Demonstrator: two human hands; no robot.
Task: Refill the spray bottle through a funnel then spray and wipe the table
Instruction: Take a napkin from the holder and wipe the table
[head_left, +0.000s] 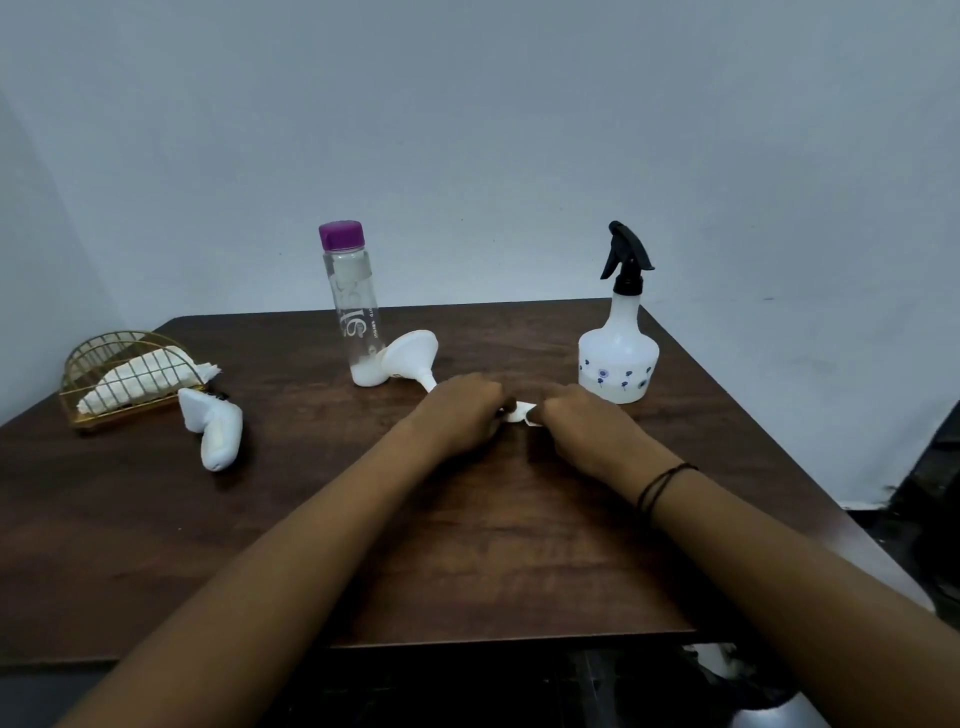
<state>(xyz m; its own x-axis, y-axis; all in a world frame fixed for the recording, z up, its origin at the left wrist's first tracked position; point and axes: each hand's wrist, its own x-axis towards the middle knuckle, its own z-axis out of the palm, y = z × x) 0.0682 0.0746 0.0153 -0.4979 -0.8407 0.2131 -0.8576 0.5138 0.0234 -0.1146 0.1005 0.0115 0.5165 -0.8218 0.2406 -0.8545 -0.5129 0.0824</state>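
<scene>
A white spray bottle (618, 358) with a black trigger head stands at the right on the dark wooden table (493, 545). A clear water bottle (353, 312) with a purple cap stands upright at the back centre. A white funnel (408, 358) lies on its side against its base. My left hand (457, 418) and my right hand (582, 423) rest close together on the table in front of the funnel. Both pinch a small white piece of tissue (519, 415) between them. Most of the tissue is hidden by my fingers.
A gold wire napkin holder (124, 379) with white napkins sits at the far left. A crumpled white tissue wad (215, 428) lies beside it. The wall runs right behind the table. The table's right edge drops to a dark floor.
</scene>
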